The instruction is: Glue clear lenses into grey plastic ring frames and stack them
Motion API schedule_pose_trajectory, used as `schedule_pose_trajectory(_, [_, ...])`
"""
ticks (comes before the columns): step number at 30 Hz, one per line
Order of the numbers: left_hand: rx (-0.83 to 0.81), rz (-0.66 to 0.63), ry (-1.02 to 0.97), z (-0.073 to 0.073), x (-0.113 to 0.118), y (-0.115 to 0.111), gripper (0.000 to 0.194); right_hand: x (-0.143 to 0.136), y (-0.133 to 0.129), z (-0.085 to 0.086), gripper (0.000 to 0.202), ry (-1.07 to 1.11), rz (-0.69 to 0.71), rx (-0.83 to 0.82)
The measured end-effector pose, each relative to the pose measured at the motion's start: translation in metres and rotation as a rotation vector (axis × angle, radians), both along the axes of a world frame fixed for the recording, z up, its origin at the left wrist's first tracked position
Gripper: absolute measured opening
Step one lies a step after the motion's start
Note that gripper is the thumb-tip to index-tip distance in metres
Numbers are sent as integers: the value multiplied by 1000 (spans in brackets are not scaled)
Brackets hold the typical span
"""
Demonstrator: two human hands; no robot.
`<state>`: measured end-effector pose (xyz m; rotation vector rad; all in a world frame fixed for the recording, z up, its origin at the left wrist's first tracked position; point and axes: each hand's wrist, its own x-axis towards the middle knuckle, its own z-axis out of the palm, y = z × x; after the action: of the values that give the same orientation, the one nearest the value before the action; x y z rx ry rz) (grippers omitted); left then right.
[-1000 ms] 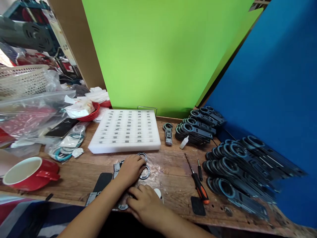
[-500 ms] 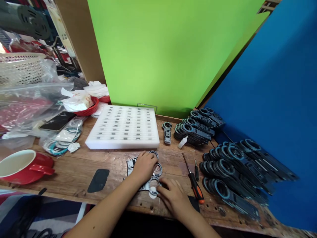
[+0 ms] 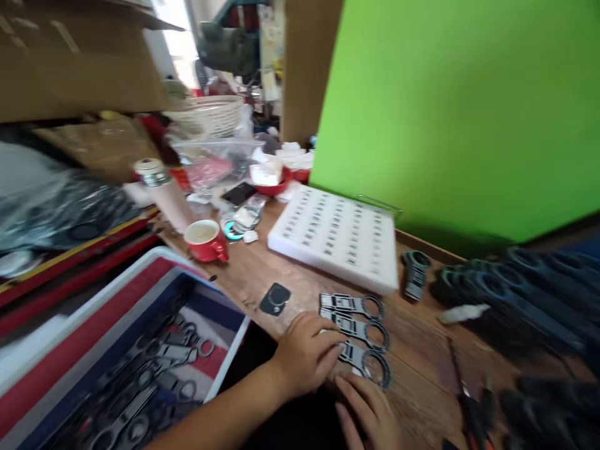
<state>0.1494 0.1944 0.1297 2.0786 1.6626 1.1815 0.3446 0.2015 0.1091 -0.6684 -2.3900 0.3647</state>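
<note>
Three flat grey ring-ended parts lie side by side on the wooden bench: the far part, the middle part and the near part. My left hand is at the flat end of the near part, its thumb and curled fingers closed around that end. Just below, my right hand has its fingers stretched out beside the near part's lower edge, holding nothing that I can see. The bottom of the picture cuts off part of this hand.
A white foam block with rows of small pieces stands behind. Left are a dark flat plate, a red mug, a pink flask and a lined tray of similar parts. Blurred dark parts and a screwdriver lie right.
The view has swung left, bringing the tray and flask into sight. My left hand has moved off the rings to the near part's flat end. My right hand has dropped away from the near ring.
</note>
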Motion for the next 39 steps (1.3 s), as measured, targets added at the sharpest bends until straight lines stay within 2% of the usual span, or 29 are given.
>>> schedule_pose_trajectory(2, [-100,202,-133,-20,-30,-48,23,-27,-6,7,36,10,151,-53])
schedule_pose_trajectory(3, [-215,331,-176,-33,-46,-73,24,-41,-8,10,35,4,220,-83])
schedule_pose_trajectory(4, [-355,482,-216,-49,-61,-99,26,-56,-12,14,34,-11,288,-111])
schedule_pose_trajectory(6, [-490,671,-251,-84,-89,-150,29,-86,-19,18,32,-75,421,-157])
schedule_pose_trajectory(10, [-814,918,-334,-157,-124,-247,18,-145,-41,13,29,-342,625,-240])
schedule_pose_trajectory(12, [-973,989,-361,-186,-131,-290,14,-170,-53,4,29,-471,690,-256])
schedule_pose_trajectory(14, [-1094,1067,-354,-209,-137,-326,22,-188,-62,-6,31,-554,729,-263])
schedule_pose_trajectory(16, [-1178,1138,-327,-227,-145,-352,28,-200,-69,-17,32,-602,734,-291])
schedule_pose_trajectory(18, [-1215,1186,-295,-242,-156,-366,32,-205,-73,-25,31,-622,714,-345])
schedule_pose_trajectory(23, [-1253,1236,-283,-271,-183,-361,36,-206,-77,-35,27,-631,645,-476])
schedule_pose_trajectory(25, [-1269,1242,-311,-275,-185,-355,33,-206,-78,-36,27,-644,627,-504])
schedule_pose_trajectory(27, [-1242,1240,-356,-272,-183,-349,30,-206,-80,-36,28,-648,613,-517])
schedule_pose_trajectory(31, [-1018,1237,-516,-249,-180,-332,22,-204,-81,-35,28,-617,604,-535])
schedule_pose_trajectory(33, [-857,1247,-633,-230,-181,-317,23,-204,-81,-32,27,-597,597,-551])
schedule_pose_trajectory(35, [-707,1257,-780,-205,-180,-298,37,-205,-82,-28,27,-563,595,-581])
schedule_pose_trajectory(37, [-581,1251,-948,-174,-175,-275,53,-206,-84,-23,27,-501,591,-623])
schedule_pose_trajectory(39, [-461,1207,-1109,-139,-168,-250,62,-206,-85,-17,28,-421,559,-666])
